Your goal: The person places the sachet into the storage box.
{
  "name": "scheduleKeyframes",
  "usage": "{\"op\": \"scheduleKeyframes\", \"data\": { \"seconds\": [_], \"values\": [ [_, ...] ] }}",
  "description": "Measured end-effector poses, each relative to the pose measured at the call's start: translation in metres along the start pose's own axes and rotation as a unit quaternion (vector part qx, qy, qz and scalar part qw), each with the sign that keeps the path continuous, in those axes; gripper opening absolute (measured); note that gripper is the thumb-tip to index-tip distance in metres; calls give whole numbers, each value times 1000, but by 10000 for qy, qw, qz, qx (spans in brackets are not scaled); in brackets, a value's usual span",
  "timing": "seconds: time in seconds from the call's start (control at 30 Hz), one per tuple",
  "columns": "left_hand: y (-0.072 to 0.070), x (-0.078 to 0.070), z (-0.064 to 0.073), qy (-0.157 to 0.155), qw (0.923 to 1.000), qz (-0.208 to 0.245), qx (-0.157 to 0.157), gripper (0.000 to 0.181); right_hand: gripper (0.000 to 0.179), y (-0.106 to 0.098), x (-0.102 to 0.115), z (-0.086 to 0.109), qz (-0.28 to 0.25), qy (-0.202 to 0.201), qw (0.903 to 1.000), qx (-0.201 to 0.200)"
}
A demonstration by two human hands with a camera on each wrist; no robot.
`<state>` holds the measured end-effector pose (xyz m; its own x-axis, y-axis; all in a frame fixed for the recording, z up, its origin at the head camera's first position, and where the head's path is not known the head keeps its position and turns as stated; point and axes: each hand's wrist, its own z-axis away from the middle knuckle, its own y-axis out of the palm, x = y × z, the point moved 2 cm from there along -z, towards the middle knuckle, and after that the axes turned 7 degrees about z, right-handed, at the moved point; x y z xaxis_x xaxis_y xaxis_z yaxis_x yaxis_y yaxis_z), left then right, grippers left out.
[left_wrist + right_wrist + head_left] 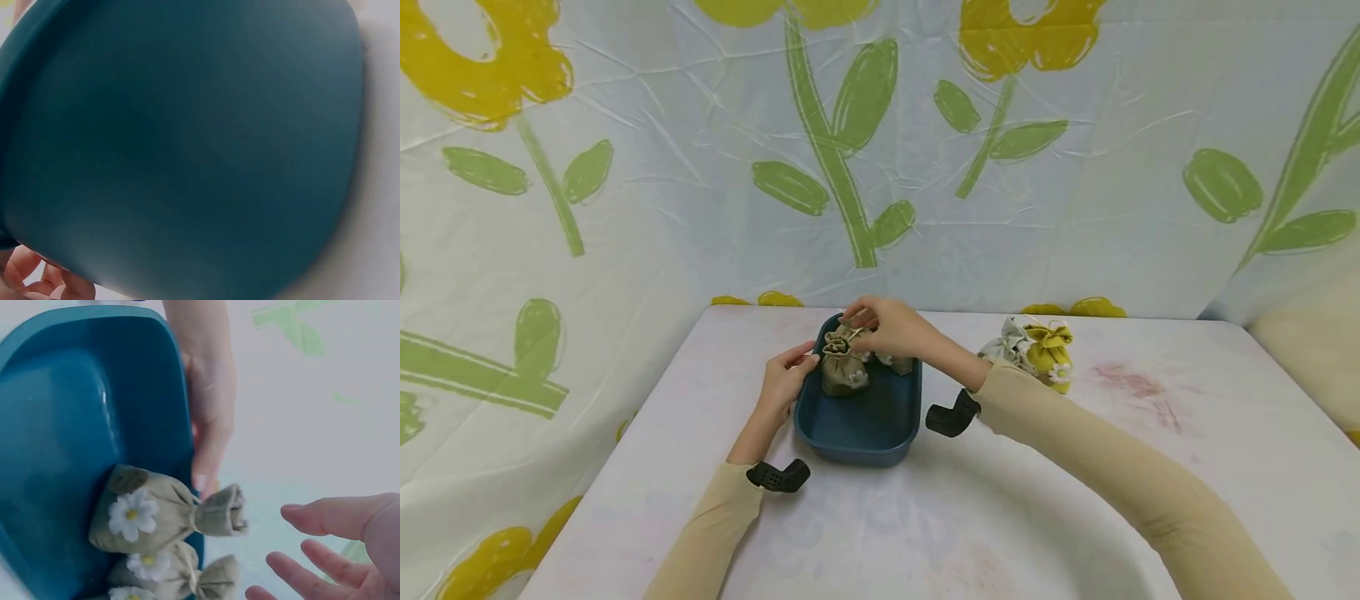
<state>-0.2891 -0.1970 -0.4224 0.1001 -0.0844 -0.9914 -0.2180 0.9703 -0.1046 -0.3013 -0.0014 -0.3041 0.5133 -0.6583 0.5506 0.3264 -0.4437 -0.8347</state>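
A dark blue basin (857, 429) stands on the table. My left hand (784, 382) holds its left rim, the thumb at the edge and fingers (59, 281) curled below the rim along the outer wall. Inside, at the far end, several tan drawstring pouches (147, 512) with white daisies lie side by side, their gathered necks toward the left wall. My right hand (891, 327) hovers over these pouches; in the right wrist view its thumb (331, 515) and fingers are spread apart, just off the pouch necks, with nothing between them.
Right of the basin, a yellow pouch (1051, 354) with a daisy and a pale grey pouch (1006, 346) stand together on the table (1000, 508), partly behind the right forearm. A flower-printed cloth (925, 233) hangs behind the table's far edge.
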Motion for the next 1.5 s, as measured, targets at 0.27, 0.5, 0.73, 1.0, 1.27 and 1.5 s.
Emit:
{"op": "scheduleKeyframes", "data": {
  "seconds": [0.27,0.5,0.73,1.0,1.27,1.5],
  "values": [
    [1,0,0,-84,9999,12,75,38,49,-17,-7,27,202,-112,9988,-422],
    [0,-1,-1,-13,9999,-107,37,38,50,-32,-18,52,133,-40,9952,-964],
    [1,-4,-1,6,9998,-181,45,38,50,-44,-37,75,200,74,9883,-1507],
    [1,-1,-2,-112,9998,-174,48,38,52,-48,-64,98,64,259,9821,-1866],
    [2,-3,-3,-173,9997,-157,19,38,54,-47,-88,120,-87,552,9792,-1952],
    [2,-1,-1,-175,9996,-214,66,39,51,-43,-106,137,-128,708,9749,-2109]
  ]
}}
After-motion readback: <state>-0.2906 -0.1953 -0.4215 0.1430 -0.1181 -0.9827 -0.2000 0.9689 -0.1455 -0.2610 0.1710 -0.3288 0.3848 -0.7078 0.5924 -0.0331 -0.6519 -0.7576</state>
